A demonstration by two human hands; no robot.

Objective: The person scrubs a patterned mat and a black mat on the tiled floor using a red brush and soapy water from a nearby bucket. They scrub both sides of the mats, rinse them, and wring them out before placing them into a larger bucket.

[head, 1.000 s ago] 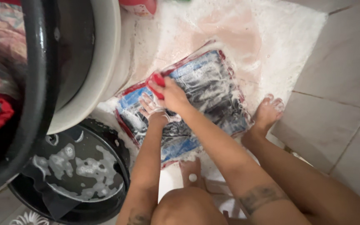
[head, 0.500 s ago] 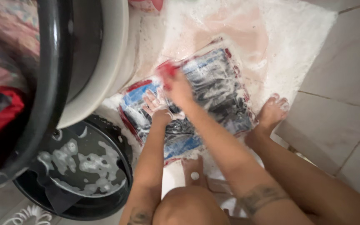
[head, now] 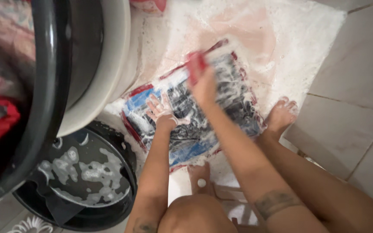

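Pale floor tiles [head: 355, 82] run under a spread of white suds, where I squat over a soapy blue, black and red garment [head: 195, 116] laid flat on the wet floor. My left hand [head: 160, 110] lies open on the garment's near-left part, fingers spread and coated in foam, pinning the cloth down. My right hand [head: 203, 82], blurred in the shot, sits further up the garment, closed around a red scrubbing brush [head: 194, 67] that presses on the cloth near its far edge. My two hands are apart, both touching the garment. My right foot [head: 281, 114] rests at the garment's right edge, toes in foam; my left foot [head: 199, 174] stands just below its near edge. Left of the garment sits a black basin [head: 80, 177] holding sudsy water, and beyond that rises a large white tub [head: 109, 64] with a black rim, patterned laundry [head: 1, 86] heaped inside.
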